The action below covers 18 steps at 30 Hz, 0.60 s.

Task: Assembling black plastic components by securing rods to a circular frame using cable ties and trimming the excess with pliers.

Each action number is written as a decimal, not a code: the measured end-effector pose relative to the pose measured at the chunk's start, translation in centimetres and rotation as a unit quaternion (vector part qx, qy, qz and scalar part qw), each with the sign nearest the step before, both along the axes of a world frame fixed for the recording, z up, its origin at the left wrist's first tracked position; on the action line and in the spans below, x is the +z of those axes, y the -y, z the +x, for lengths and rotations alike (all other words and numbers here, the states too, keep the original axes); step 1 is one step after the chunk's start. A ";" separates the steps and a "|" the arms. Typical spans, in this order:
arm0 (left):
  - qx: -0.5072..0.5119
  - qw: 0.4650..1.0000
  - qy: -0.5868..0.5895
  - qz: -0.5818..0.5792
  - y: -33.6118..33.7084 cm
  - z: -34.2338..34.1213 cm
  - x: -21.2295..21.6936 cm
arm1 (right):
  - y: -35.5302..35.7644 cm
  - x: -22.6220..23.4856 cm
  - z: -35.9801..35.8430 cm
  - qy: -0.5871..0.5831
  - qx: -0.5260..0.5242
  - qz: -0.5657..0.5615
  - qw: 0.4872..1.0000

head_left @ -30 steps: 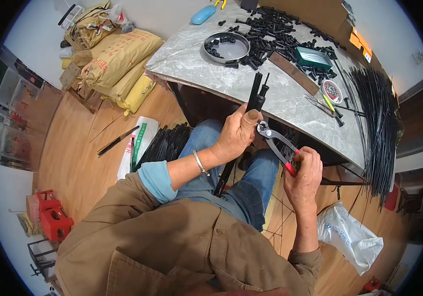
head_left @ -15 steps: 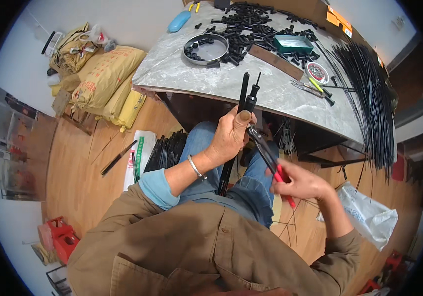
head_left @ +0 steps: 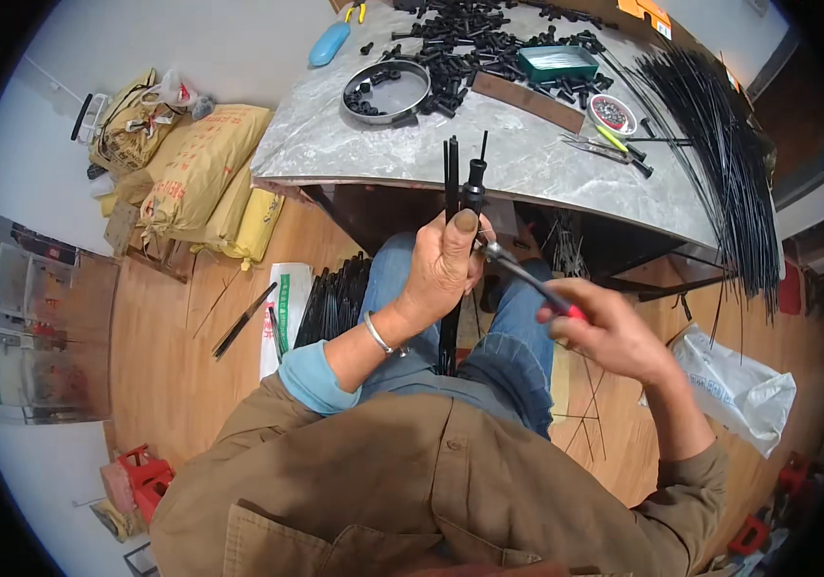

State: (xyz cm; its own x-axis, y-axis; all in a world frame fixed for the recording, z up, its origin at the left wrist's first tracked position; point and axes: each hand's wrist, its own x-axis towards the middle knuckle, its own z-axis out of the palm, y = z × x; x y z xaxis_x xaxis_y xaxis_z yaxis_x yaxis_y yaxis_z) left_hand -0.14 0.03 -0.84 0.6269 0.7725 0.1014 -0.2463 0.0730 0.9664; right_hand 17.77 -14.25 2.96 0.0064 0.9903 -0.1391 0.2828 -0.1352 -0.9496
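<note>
My left hand [head_left: 439, 267] is wrapped round a few upright black rods [head_left: 451, 173] and a ribbed black plastic fitting [head_left: 474, 188]. A thin stem sticks up out of the fitting. Its thumb lies along the front, and the lower ends of the rods run down between my knees. Closed round the red grips of a pair of pliers [head_left: 521, 273] is my right hand [head_left: 609, 329]. The jaws of the pliers are at the fingers of my left hand, just below the fitting; what they bite on is too small to make out.
Ahead is a grey marble-patterned table [head_left: 335, 149], with a heap of black plastic fittings [head_left: 469, 48], a round metal tray [head_left: 397, 94], a green box [head_left: 558, 63] and a bundle of black rods [head_left: 715, 144]. Yellow sacks [head_left: 195, 178] stand at left; a white bag [head_left: 729, 385] lies at right.
My right hand has moved up with the pliers, whose handles now look closer together. The rods in my left hand show slightly spread tips. The whole view has shifted a little.
</note>
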 end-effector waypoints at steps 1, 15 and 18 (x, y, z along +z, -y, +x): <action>-0.011 1.000 0.007 0.009 0.0 0.0 0.0 | 0.3 0.0 0.2 0.000 0.003 0.000 1.000; -0.005 1.000 -0.014 0.027 0.2 -0.3 0.0 | 0.1 1.6 0.7 0.027 0.073 -0.052 0.996; -0.030 0.999 -0.020 0.022 0.0 -0.6 0.0 | 1.9 -0.1 -1.6 -0.279 0.022 -0.188 0.941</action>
State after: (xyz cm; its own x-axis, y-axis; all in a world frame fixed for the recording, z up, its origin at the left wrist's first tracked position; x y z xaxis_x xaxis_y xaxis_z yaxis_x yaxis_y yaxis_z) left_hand -0.72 0.02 -0.86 0.6762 0.7287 0.1085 -0.2033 0.0431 0.9782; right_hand 16.20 -16.16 2.82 -0.2118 0.8675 -0.4501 -0.2333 -0.4921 -0.8387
